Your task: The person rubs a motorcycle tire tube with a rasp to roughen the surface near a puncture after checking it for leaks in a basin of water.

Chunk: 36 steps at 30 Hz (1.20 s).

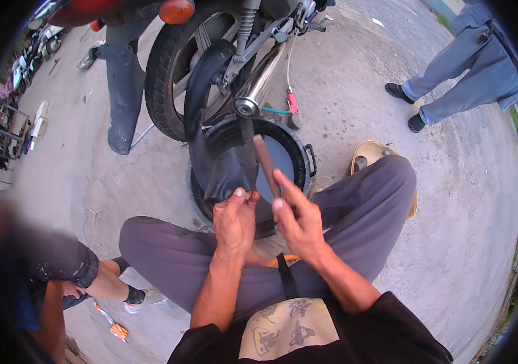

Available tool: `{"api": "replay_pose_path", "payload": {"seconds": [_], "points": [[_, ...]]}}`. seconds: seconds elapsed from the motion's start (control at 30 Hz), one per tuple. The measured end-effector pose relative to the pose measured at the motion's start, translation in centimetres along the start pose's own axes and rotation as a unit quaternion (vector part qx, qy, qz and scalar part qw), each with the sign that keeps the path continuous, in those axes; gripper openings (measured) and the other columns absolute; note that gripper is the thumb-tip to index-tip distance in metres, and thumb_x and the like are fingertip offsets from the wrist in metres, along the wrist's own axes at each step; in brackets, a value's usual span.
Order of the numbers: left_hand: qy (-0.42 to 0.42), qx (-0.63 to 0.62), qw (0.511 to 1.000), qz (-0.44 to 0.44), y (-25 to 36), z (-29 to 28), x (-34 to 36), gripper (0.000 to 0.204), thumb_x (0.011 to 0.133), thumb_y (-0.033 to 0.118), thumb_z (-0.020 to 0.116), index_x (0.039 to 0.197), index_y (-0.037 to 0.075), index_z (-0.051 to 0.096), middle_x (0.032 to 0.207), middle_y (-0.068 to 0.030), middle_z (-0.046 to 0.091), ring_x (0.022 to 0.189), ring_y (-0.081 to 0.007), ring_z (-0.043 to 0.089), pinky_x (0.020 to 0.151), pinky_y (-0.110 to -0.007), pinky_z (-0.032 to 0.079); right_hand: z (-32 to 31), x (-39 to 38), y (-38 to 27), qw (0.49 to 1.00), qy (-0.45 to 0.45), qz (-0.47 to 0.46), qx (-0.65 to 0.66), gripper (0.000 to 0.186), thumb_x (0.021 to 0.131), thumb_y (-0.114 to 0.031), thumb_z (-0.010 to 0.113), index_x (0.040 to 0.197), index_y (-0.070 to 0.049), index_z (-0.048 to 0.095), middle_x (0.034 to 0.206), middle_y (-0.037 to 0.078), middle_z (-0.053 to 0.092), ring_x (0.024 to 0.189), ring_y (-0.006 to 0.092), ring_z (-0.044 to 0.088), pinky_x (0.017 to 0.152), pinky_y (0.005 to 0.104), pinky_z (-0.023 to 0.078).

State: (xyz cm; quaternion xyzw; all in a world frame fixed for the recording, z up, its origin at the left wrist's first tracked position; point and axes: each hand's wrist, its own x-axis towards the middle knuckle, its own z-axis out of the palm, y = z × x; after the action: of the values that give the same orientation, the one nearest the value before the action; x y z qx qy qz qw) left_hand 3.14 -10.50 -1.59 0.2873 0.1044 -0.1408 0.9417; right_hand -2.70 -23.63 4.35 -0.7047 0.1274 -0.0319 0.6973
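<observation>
My left hand (234, 221) is closed, its thumb and fingers pinching the near end of a black rubber inner tube (227, 167). That tube hangs down from the motorcycle's rear wheel (171, 76) over a round black basin (298, 148) with greyish liquid in it. My right hand (298, 218) is wrapped round a narrow, flat brown bar (264, 159), which points up and away above the basin. The bar looks like a file or a stick; I cannot tell which. It is beside the tube, and its lower end is hidden by my fingers.
The exhaust pipe (248, 106) juts over the basin. A pink-handled air hose fitting (293, 103) lies on the concrete beyond it. At right are a straw hat (365, 149) and a standing person (465, 67); another person (83, 267) sits at lower left near an orange-handled tool (118, 330).
</observation>
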Motion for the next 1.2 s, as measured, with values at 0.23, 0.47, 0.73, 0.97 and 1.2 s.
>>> {"api": "replay_pose_path", "payload": {"seconds": [0.23, 0.47, 0.73, 0.97, 1.2], "points": [[0.025, 0.096, 0.995, -0.022, -0.5, -0.4, -1.0, 0.021, 0.103, 0.008, 0.058, 0.112, -0.007, 0.070, 0.113, -0.0127, 0.071, 0.103, -0.0205, 0.068, 0.096, -0.035, 0.053, 1.5, 2.2, -0.5, 0.976, -0.041, -0.123, -0.175, 0.053, 0.098, 0.002, 0.060, 0.150, -0.001, 0.051, 0.135, 0.025, 0.065, 0.113, 0.0355, 0.071, 0.095, 0.0371, 0.055], [0.017, 0.108, 0.993, -0.038, 0.1, 0.7, -0.7, 0.020, 0.103, 0.012, 0.057, 0.100, -0.004, 0.068, 0.099, -0.0076, 0.070, 0.092, -0.0158, 0.066, 0.083, -0.031, 0.052, 1.9, 0.0, 1.6, 0.967, 0.016, -0.207, -0.151, 0.052, 0.099, -0.002, 0.060, 0.150, -0.003, 0.051, 0.124, 0.027, 0.067, 0.106, 0.0400, 0.071, 0.088, 0.0397, 0.055], [0.023, 0.125, 0.992, 0.023, 0.5, 0.7, -0.4, 0.019, 0.101, 0.007, 0.059, 0.090, -0.003, 0.071, 0.094, -0.0067, 0.070, 0.088, -0.0140, 0.065, 0.084, -0.029, 0.052, 2.2, -0.1, 2.2, 0.957, 0.029, -0.248, -0.148, 0.056, 0.097, 0.000, 0.063, 0.152, -0.004, 0.049, 0.124, 0.027, 0.068, 0.105, 0.0422, 0.070, 0.087, 0.0411, 0.056], [0.014, 0.075, 0.996, 0.039, 0.3, 1.4, -0.5, 0.013, 0.100, 0.006, 0.063, 0.101, -0.002, 0.073, 0.100, -0.0073, 0.073, 0.090, -0.0177, 0.068, 0.087, -0.033, 0.055, 1.2, 2.2, -0.5, 0.989, 0.001, -0.126, -0.083, 0.047, 0.101, -0.004, 0.058, 0.147, -0.001, 0.053, 0.137, 0.026, 0.063, 0.122, 0.0373, 0.067, 0.097, 0.0359, 0.053], [-0.001, 0.098, 0.995, -0.023, 0.2, 0.9, -0.7, 0.019, 0.102, 0.011, 0.062, 0.104, -0.006, 0.070, 0.104, -0.0106, 0.072, 0.095, -0.0197, 0.068, 0.087, -0.033, 0.054, 1.6, -0.2, 0.3, 0.974, -0.003, -0.167, -0.153, 0.048, 0.099, 0.001, 0.060, 0.147, 0.001, 0.053, 0.137, 0.025, 0.064, 0.121, 0.0338, 0.069, 0.097, 0.0366, 0.054]]}}
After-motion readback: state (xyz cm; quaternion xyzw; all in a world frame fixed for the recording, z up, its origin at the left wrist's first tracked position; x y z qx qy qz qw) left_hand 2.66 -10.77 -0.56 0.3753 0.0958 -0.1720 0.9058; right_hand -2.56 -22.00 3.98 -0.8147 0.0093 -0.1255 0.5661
